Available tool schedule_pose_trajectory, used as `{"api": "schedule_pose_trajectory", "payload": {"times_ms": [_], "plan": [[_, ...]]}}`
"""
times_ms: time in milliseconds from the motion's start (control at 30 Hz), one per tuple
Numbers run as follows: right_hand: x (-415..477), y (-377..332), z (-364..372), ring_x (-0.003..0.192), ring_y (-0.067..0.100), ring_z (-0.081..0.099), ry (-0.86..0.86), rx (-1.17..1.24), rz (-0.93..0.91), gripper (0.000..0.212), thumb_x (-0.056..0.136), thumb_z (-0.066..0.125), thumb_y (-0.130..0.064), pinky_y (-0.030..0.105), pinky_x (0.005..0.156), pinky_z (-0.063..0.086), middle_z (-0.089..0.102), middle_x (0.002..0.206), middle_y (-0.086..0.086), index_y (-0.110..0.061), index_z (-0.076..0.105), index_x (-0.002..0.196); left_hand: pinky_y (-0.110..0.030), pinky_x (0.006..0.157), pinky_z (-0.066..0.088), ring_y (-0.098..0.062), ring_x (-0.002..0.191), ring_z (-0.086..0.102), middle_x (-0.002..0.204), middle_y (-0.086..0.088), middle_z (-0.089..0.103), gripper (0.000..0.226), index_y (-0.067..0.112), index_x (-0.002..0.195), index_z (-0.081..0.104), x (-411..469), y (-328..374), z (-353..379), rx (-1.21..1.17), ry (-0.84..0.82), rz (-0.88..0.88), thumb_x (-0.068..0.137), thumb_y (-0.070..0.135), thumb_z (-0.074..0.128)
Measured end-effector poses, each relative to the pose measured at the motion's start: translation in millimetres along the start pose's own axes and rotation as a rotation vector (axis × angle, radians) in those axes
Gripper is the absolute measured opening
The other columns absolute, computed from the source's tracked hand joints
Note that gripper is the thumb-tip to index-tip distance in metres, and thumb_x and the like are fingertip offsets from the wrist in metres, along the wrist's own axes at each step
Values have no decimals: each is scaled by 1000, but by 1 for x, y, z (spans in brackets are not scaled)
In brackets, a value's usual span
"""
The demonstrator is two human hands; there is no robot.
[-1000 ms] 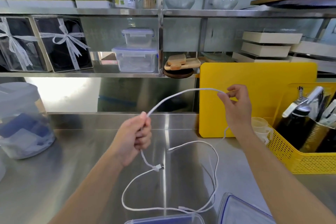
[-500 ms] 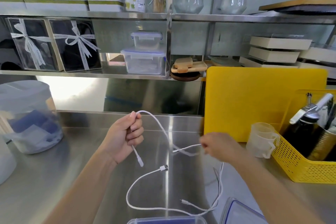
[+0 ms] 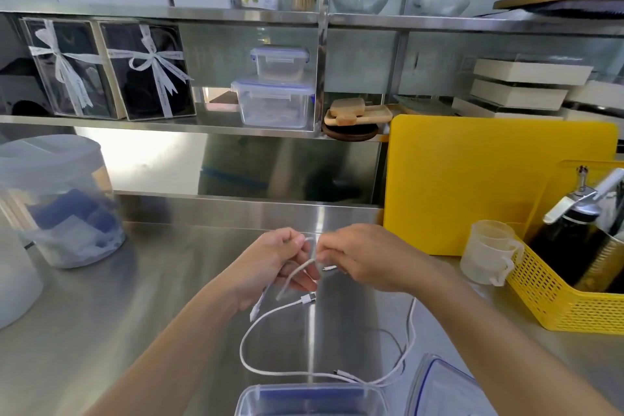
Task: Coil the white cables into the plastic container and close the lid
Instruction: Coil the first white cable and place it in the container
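Both your hands met above the tabletop [image 3: 101, 314], left hand [image 3: 270, 267] and right hand [image 3: 364, 260] pinching a loop of white cable [image 3: 297, 272]. Its slack trailed toward the open plastic container [image 3: 310, 398], lid [image 3: 439, 388] beside. Small, even loops would probably fit best.

Bright, even light fills the scene, and a strong white glare streaks down the steel counter [image 3: 314, 324] with another patch on the backsplash [image 3: 141, 159]. The wide lens bows the shelves [image 3: 472, 24] toward the edges. The hands and the left jar [image 3: 60, 199] look softly blurred.
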State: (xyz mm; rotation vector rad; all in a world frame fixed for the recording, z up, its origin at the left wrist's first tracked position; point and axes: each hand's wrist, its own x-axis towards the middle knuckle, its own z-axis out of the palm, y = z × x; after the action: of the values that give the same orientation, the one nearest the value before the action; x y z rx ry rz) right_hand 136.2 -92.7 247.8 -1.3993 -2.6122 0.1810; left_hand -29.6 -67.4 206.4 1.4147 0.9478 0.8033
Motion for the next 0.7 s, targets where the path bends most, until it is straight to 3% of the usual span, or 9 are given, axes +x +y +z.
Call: {"api": "schedule_pose_trajectory", "payload": {"times_ms": [133, 267, 400, 500, 633, 700], "plan": [[3, 4, 3, 67, 13, 47, 129, 136, 106, 16, 98, 39, -25, 21, 52, 33, 47, 71, -6, -22, 43, 82, -21, 37, 40, -14, 31, 43, 45, -8, 54, 28, 5, 77, 50, -5, -1, 6, -172, -77, -28, 99, 15, 34], [9, 16, 10, 61, 9, 47, 359, 343, 140, 17, 95, 45, -27, 22, 55, 37, 51, 67, -5, -19, 52, 81, -15, 34, 19, -6, 29, 21, 38, 0, 37, 24, 6, 77, 49, -3, 0, 5, -486, -162, -60, 88, 25, 41], [8, 19, 8, 55, 7, 44, 444, 533, 144, 12, 89, 55, -23, 18, 51, 36, 50, 61, -7, -16, 57, 79, -18, 35, 16, -4, 29, 22, 35, 6, 33, 27, 9, 73, 57, -12, 2, 3, -435, -317, -95, 89, 29, 47], [4, 21, 6, 54, 9, 44, 441, 719, 128, 14, 88, 58, -23, 19, 50, 38, 49, 59, -6, -24, 54, 74, -17, 35, 23, -3, 31, 24, 39, 10, 34, 23, 13, 70, 57, -15, 7, -5, -577, -393, -29, 82, 32, 64], [-2, 31, 22, 55, 8, 47, 237, 844, 142, 3, 91, 54, -24, 20, 53, 41, 51, 59, -11, -22, 53, 92, -14, 31, 25, -4, 30, 22, 41, 6, 26, 30, 12, 71, 57, -22, 29, -16, -663, -282, 84, 69, 32, 78], [-4, 38, 30, 51, 10, 43, 325, 957, 171, 5, 90, 55, -16, 20, 49, 38, 49, 51, -11, -21, 52, 91, -11, 30, 21, -3, 27, 26, 39, 6, 31, 28, 10, 72, 55, -24, 41, -23, -641, -147, 95, 74, 33, 71]]}}
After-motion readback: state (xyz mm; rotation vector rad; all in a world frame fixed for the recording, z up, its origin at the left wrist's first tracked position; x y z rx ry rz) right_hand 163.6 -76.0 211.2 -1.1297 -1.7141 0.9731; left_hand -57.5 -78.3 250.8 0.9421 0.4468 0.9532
